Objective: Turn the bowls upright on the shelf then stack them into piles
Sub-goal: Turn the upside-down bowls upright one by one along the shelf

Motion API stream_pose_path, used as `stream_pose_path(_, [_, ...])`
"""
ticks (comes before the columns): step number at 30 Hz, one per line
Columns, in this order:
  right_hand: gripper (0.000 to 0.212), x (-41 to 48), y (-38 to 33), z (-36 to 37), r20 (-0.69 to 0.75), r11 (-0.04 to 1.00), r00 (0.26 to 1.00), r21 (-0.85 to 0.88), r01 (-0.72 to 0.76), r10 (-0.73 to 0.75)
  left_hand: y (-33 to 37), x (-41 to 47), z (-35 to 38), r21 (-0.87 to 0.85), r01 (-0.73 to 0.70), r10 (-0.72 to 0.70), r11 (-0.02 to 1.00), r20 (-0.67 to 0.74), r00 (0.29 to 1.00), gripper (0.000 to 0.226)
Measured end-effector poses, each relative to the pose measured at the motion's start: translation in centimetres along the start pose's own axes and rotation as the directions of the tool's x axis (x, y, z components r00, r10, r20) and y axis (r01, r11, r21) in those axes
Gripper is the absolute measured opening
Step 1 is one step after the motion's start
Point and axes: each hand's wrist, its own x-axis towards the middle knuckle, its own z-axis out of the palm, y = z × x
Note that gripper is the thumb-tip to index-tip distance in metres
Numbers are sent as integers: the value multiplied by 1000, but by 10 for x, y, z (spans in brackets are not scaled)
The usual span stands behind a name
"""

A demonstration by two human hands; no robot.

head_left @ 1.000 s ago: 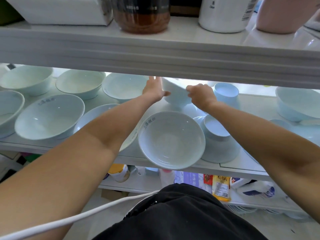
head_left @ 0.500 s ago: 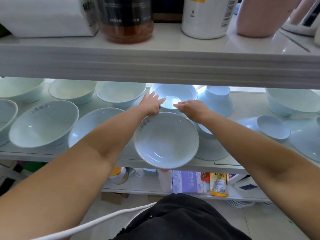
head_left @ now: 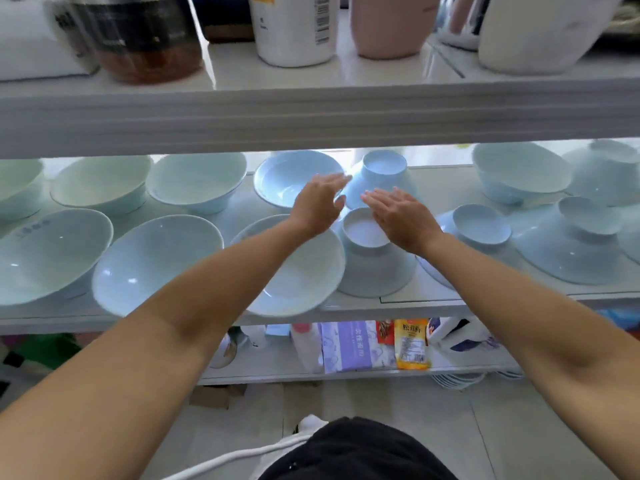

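Left hand (head_left: pixel 318 202): empty, fingers straight and together, up and left of the near bowl. Its fingertips reach the far bowl's side, though whether they touch it is hard to tell.
Right hand (head_left: pixel 401 216): empty, fingers spread flat and palm down, over the back right of the near bowl's foot.
Near bowl (head_left: pixel 372 268): upside down with its foot ring up, at the front edge of the shelf (head_left: pixel 485 303).
Far bowl (head_left: pixel 379 174): upside down, straight behind the near bowl.
Wide bowl (head_left: pixel 304 271): upright, against the near bowl's left side, partly under the left forearm.
Upright bowls (head_left: pixel 156 258): two rows running left from the near bowl, all mouth up, none stacked.
Overturned bowls (head_left: pixel 481 226): right of the near bowl, foot up; those farther right are blurred.
Jar (head_left: pixel 138 39): on the shelf above, up and left of the near bowl.
Packets (head_left: pixel 412 344): on the shelf below the near bowl.
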Motion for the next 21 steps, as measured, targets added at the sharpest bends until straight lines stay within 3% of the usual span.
stream_pose_path(2, [45,-20,10,-2,-7,994,995,-49,96,-97,23,-7,8,29,-91,92,995,-31,995,21])
stream_pose_path(6, [34,-50,25,-6,83,973,971,-37,228,-225,65,-24,23,32,10,-9,999,-23,1000,16])
stream_pose_path(10, [45,-67,28,-11,210,976,955,-18,219,-210,96,-42,33,111,107,-110,988,21,994,20])
stream_pose_path(15, [40,-76,25,-14,204,979,958,9,204,-202,111,-67,30,183,241,-269,953,148,952,25])
stream_pose_path(19, [41,-86,22,-17,184,976,959,12,218,-217,126,-76,27,206,240,-279,949,185,942,20])
stream_pose_path(21, [53,-91,23,-16,179,974,958,20,225,-225,131,-78,28,218,235,-275,947,179,945,17])
